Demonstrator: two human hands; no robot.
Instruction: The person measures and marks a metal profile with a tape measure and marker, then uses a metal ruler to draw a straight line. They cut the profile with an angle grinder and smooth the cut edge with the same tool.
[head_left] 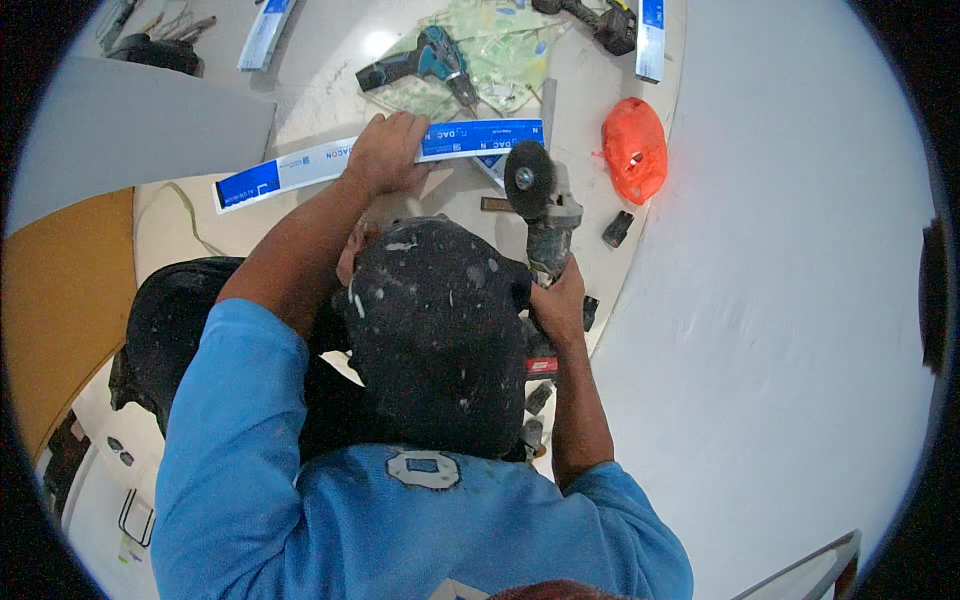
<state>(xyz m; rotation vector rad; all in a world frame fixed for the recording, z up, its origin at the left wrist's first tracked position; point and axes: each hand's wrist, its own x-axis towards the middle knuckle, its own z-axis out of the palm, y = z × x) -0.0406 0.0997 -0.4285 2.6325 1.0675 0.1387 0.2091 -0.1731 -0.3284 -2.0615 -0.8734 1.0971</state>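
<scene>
My left hand (pixel 385 150) presses flat on a long blue and white strip (pixel 300 165) that lies across the pale floor. My right hand (pixel 560 302) grips the body of a grey angle grinder (pixel 548 215). The grinder's dark disc (pixel 529 178) is raised just to the right of my left hand, close to the strip's right end (pixel 500 132). A dark paint-flecked cap (pixel 435 330) and a blue shirt (pixel 300 500) hide what lies under my arms.
A teal cordless drill (pixel 428 60) rests on a green plastic sheet (pixel 500 45). A second drill (pixel 600 22), an orange bag (pixel 635 150), a small black block (pixel 617 228) and more blue and white strips (pixel 650 40) lie around. A grey board (pixel 130 125) stands left, a white wall (pixel 780 300) right.
</scene>
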